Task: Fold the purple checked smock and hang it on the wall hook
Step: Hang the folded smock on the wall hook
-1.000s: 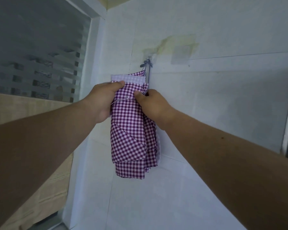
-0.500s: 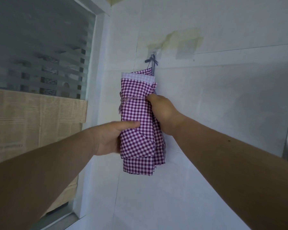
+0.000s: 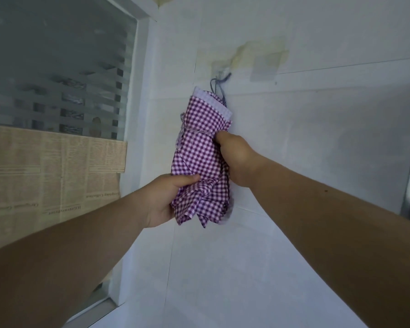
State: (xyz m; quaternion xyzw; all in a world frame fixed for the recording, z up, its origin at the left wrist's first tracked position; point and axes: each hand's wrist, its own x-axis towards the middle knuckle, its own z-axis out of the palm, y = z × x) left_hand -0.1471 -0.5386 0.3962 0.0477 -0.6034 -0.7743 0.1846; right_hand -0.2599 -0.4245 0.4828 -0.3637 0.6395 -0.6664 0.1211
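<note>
White wall tiles [image 3: 317,143] are backing the purple checked smock [image 3: 200,157], which is hanging by its grey cord [image 3: 219,82] from the wall hook [image 3: 220,72]. The left hand [image 3: 168,197] is bunching the bottom folds, probably tidying the bundle, while the right hand [image 3: 237,159] is gripping its middle, steadying it against the wall.

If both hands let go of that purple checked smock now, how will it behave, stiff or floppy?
Likely floppy: the smock bunches where the left hand squeezes its lower end. Probably light, since thin grey strings carry it at the hook. Released, the folds may loosen and sag.
</note>
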